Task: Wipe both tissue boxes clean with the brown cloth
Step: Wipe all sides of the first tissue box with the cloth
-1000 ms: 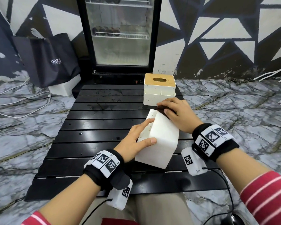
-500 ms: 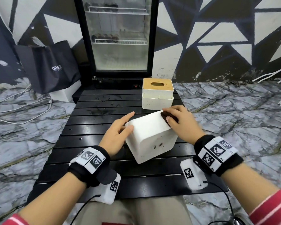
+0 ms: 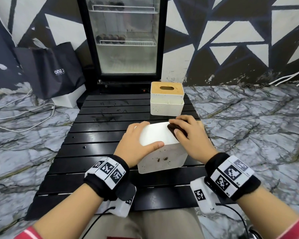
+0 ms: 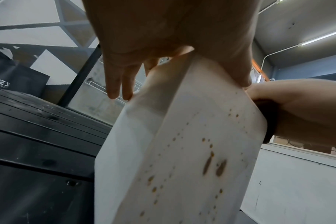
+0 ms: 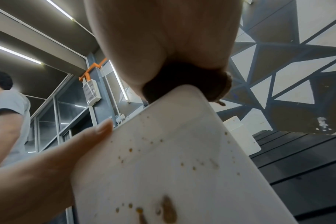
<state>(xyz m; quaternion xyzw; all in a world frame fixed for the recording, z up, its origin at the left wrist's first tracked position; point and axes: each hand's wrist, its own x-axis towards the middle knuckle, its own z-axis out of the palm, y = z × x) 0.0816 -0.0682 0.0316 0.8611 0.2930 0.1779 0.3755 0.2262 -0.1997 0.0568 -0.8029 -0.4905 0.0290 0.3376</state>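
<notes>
A white tissue box [image 3: 160,157] with brown stains on its near face [image 4: 207,151] [image 5: 173,166] stands on the black slatted table [image 3: 97,152]. My left hand [image 3: 136,144] holds its left side, thumb lying across the top edge. My right hand [image 3: 186,133] presses the brown cloth [image 3: 173,129] [image 5: 192,80] against the box's upper right edge. A second tissue box [image 3: 167,99], white with a wooden slotted lid, stands further back on the table, apart from both hands.
A glass-door fridge [image 3: 126,38] stands right behind the table. A black shopping bag [image 3: 53,69] and white cables [image 3: 24,114] lie on the marble floor at left. Another person [image 5: 8,118] stands at the left in the right wrist view.
The box has been turned so that its stained face now points toward me. My left hand shifted to its left side with the thumb on top. The right hand stayed on the cloth.
</notes>
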